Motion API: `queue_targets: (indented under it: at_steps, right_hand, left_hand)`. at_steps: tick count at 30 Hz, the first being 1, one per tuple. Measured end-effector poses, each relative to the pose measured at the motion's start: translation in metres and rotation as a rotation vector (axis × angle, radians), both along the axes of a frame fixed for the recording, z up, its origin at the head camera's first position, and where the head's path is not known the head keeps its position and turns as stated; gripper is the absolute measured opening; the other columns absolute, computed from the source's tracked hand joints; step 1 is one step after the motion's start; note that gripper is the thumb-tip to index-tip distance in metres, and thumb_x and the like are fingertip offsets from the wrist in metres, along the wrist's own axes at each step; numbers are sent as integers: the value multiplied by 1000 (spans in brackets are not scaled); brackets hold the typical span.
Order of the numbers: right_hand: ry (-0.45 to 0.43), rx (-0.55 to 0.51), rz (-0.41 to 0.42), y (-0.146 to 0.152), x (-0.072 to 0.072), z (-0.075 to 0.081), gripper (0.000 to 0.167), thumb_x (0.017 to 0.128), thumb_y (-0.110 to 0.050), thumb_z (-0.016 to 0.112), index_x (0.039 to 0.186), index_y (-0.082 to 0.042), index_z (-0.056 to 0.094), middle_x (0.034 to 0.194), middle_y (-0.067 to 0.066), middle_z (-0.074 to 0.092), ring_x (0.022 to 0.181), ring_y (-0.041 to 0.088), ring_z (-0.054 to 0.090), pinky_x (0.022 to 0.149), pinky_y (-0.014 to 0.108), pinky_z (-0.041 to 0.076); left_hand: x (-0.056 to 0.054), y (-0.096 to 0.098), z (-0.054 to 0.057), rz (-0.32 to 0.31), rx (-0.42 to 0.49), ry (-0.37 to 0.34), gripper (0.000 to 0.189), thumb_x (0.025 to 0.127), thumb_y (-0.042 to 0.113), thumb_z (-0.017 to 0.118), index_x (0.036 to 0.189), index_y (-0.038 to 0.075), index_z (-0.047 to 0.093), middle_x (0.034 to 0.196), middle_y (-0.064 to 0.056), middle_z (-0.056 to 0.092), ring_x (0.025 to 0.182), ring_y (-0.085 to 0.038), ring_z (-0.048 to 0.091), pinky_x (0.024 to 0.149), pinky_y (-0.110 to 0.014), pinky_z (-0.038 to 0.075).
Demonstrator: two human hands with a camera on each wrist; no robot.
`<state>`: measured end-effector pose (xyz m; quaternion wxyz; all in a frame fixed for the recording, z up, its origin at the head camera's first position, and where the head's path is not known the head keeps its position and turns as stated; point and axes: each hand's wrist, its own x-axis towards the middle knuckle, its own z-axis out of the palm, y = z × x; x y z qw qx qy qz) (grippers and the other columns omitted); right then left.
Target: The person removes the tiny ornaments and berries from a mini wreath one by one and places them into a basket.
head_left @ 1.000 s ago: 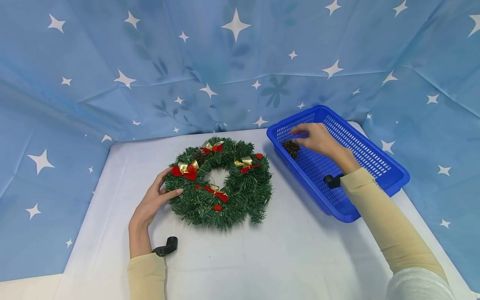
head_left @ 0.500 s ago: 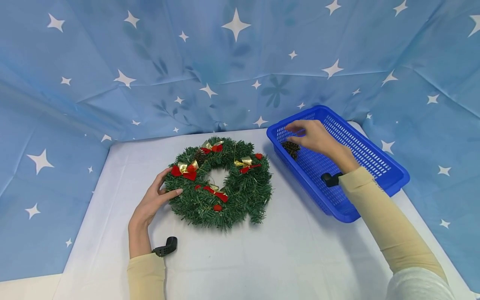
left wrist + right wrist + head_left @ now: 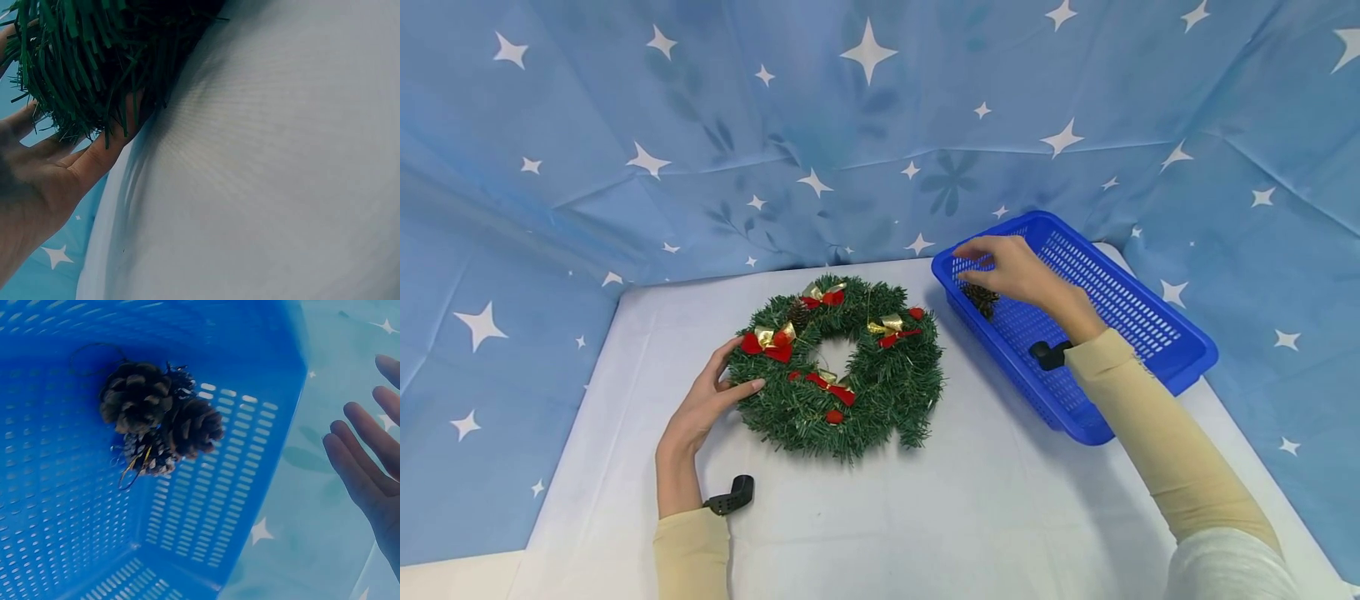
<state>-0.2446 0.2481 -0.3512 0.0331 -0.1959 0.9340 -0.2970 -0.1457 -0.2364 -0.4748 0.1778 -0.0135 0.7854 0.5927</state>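
Note:
A green wreath (image 3: pixel 887 383) with red and gold bows (image 3: pixel 770 340), red berries and a small pine cone (image 3: pixel 798 313) lies flat on the white cloth. My left hand (image 3: pixel 702 408) holds its left edge, thumb on the front and the other fingers on the far side; foliage partly covers them in the left wrist view. Over the far left end of a blue basket (image 3: pixel 1204 354), my right hand (image 3: pixel 1013 268) hovers with bent, parted fingers and nothing between them. Below it several pine cones (image 3: pixel 134 397) sit clustered in the basket, some with thin hanging loops.
A white cloth (image 3: pixel 880 525) covers the table. Blue fabric with white stars (image 3: pixel 820 100) rises at the back and both sides. The slotted basket stands angled at the back right, its walls raised around the pine cones.
My right hand has risen away from the pine cones and shifted left, towards the basket's near rim. My left hand and the wreath have stayed put.

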Motion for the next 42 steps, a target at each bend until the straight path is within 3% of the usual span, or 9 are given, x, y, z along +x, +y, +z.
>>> queue_targets:
  at_steps: [18, 42]
  right_hand:
    - [31, 21, 62, -26, 3, 9, 39, 94, -14, 76, 131, -2, 69, 128, 20, 70, 118, 38, 66, 102, 52, 53]
    - [14, 15, 157, -63, -3, 3, 41, 97, -16, 74, 135, -4, 67, 136, 16, 67, 123, 35, 62, 102, 50, 52]
  left_hand:
    - [0, 0, 0, -3, -15, 0, 93, 94, 41, 77, 164, 44, 16, 174, -7, -3, 155, -54, 7, 118, -73, 19]
    - [-1, -2, -2, 1, 5, 2, 92, 94, 39, 77, 164, 44, 17, 174, -8, -4, 155, -55, 4, 119, -73, 19]
